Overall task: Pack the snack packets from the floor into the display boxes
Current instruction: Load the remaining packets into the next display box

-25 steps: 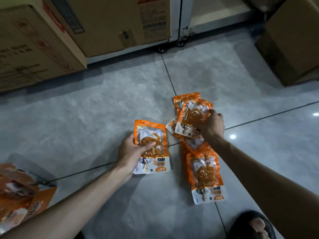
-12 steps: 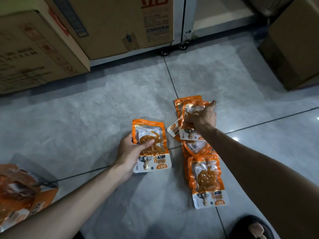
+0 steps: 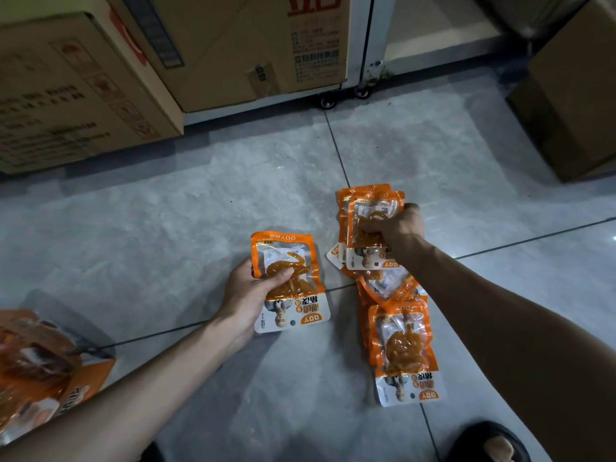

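Observation:
Orange-and-white snack packets lie on the grey tiled floor. My left hand (image 3: 248, 295) grips one packet (image 3: 293, 308) by its left side, thumb on its clear window. My right hand (image 3: 398, 230) is closed on the top packet (image 3: 368, 215) of a small stack at the far end of the pile. More packets (image 3: 405, 355) lie overlapping in a row nearer me, under my right forearm. An orange display box (image 3: 50, 371) with packets inside sits at the lower left edge, partly cut off.
Large cardboard cartons (image 3: 76, 91) stand along the back left, one on a wheeled rack (image 3: 328, 101). Another carton (image 3: 573, 105) stands at the right. My sandalled foot (image 3: 493, 445) shows at the bottom right.
My right hand slid the packet it holds onto the far packets, squaring them into a stack. My left hand kept its packet almost still.

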Motion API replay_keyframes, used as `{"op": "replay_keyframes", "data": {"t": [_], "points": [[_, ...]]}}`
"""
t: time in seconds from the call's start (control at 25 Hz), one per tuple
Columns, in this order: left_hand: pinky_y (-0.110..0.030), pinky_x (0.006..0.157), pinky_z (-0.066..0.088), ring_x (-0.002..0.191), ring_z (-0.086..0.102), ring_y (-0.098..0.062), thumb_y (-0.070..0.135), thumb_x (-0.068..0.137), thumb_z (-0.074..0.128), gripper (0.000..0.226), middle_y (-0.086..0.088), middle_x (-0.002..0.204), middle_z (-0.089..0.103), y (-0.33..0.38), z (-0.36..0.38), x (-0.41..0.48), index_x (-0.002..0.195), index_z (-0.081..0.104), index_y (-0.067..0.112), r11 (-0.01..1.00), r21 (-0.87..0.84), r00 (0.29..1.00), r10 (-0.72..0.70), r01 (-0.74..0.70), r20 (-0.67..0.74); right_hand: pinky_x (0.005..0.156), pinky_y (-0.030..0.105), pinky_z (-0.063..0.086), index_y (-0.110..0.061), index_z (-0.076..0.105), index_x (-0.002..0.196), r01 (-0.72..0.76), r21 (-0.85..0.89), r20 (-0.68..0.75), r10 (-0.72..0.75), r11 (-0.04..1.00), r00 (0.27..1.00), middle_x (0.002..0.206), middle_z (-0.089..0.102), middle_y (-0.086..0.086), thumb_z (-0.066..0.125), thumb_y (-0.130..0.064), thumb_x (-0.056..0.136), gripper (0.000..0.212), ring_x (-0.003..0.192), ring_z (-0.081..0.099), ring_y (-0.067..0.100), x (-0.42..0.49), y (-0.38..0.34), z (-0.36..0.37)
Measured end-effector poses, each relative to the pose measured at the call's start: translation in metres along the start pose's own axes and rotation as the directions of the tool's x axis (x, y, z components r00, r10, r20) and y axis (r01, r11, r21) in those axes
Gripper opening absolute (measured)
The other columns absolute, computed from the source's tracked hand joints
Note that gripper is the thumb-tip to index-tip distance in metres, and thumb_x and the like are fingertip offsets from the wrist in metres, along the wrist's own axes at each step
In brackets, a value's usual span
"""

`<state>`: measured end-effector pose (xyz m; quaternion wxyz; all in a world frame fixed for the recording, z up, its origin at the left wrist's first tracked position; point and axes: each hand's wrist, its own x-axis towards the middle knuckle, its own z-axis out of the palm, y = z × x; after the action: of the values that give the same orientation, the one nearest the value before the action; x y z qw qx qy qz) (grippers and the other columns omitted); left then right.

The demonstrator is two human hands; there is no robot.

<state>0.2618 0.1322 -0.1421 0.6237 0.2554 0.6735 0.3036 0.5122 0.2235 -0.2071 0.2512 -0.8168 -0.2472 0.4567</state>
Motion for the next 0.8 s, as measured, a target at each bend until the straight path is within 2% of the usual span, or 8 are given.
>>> {"op": "replay_keyframes", "data": {"t": [0.08,0.16,0.28,0.4,0.48,0.56,0.68,0.8], "points": [[-0.029,0.057,0.061,0.08,0.078,-0.024,0.008,0.086,0.072,0.022,-0.008,0.094,0.079,0.0,-0.003,0.003,0.107,0.069,0.014,1.0,-0.025,1.0,-0.007,0.007,-0.009,0.071,0.038,0.062,-0.013,0.066,0.102,-0.021,-0.001,0.064,0.021,1.0,0.998,0.094,0.075,0.007,0.095,-0.031,0.043,0.068,0.078,0.073,0.024,0.0,0.0,-0.001],[-0.033,0.062,0.062,0.083,0.077,-0.025,0.007,0.089,0.07,0.021,-0.009,0.098,0.079,-0.001,-0.006,0.006,0.109,0.068,0.014,0.999,-0.033,1.0,-0.006,0.005,-0.024,0.072,0.041,0.062,-0.011,0.071,0.09,0.042,0.028,0.117,-0.045,0.999,0.992,0.086,0.076,0.008,0.095,-0.029,0.045,0.053,0.075,0.074,0.027,-0.007,-0.004,-0.001],[-0.045,0.081,0.061,0.093,0.076,-0.028,0.005,0.09,0.068,0.025,-0.01,0.105,0.077,0.002,-0.016,0.011,0.113,0.067,0.013,1.0,-0.005,0.996,0.03,-0.03,-0.082,0.075,0.049,0.061,-0.008,0.072,0.094,0.148,0.235,0.291,-0.215,0.961,0.932,0.087,0.077,0.012,0.093,-0.019,0.05,0.049,0.078,0.075,0.031,-0.037,-0.019,0.004],[-0.048,0.088,0.059,0.098,0.074,-0.031,0.001,0.089,0.068,0.028,-0.012,0.107,0.076,0.018,-0.036,0.007,0.115,0.064,0.01,0.993,0.049,0.989,0.108,-0.104,-0.1,0.076,0.046,0.061,-0.001,0.069,0.1,-0.024,0.457,0.542,-0.256,0.889,0.801,0.089,0.075,0.015,0.08,-0.006,0.072,0.031,0.075,0.075,0.028,-0.077,-0.035,0.015],[-0.046,0.088,0.059,0.098,0.074,-0.03,0.002,0.088,0.07,0.028,-0.01,0.105,0.077,0.037,-0.058,-0.007,0.114,0.065,0.011,0.985,0.084,0.984,0.157,-0.15,-0.089,0.08,0.044,0.06,-0.001,0.07,0.097,-0.161,0.453,0.694,-0.234,0.877,0.681,0.091,0.074,0.016,0.076,-0.006,0.072,0.027,0.074,0.073,0.026,-0.112,-0.045,0.032],[-0.045,0.09,0.058,0.099,0.074,-0.029,0.005,0.086,0.073,0.028,-0.007,0.104,0.078,0.059,-0.088,-0.03,0.112,0.066,0.012,0.973,0.109,0.975,0.21,-0.202,-0.073,0.087,0.045,0.057,0.001,0.07,0.101,-0.243,0.394,0.787,-0.189,0.886,0.587,0.097,0.073,0.019,0.076,-0.007,0.068,0.034,0.08,0.072,0.027,-0.148,-0.058,0.052],[-0.049,0.095,0.055,0.101,0.072,-0.031,0.002,0.086,0.071,0.027,-0.009,0.104,0.078,0.078,-0.138,-0.069,0.11,0.067,0.012,0.967,0.062,0.96,0.253,-0.247,-0.12,0.081,0.042,0.06,0.002,0.069,0.103,-0.272,0.327,0.847,-0.153,0.905,0.509,0.097,0.074,0.019,0.074,-0.005,0.068,0.036,0.079,0.074,0.027,-0.202,-0.086,0.078],[-0.054,0.095,0.054,0.099,0.073,-0.034,0.002,0.086,0.07,0.026,-0.011,0.104,0.078,0.084,-0.194,-0.114,0.11,0.068,0.011,0.96,-0.069,0.946,0.252,-0.271,-0.202,0.078,0.041,0.061,0.002,0.069,0.103,-0.213,0.262,0.871,-0.135,0.941,0.473,0.099,0.074,0.019,0.074,-0.005,0.069,0.035,0.083,0.074,0.028,-0.268,-0.12,0.102]]}}
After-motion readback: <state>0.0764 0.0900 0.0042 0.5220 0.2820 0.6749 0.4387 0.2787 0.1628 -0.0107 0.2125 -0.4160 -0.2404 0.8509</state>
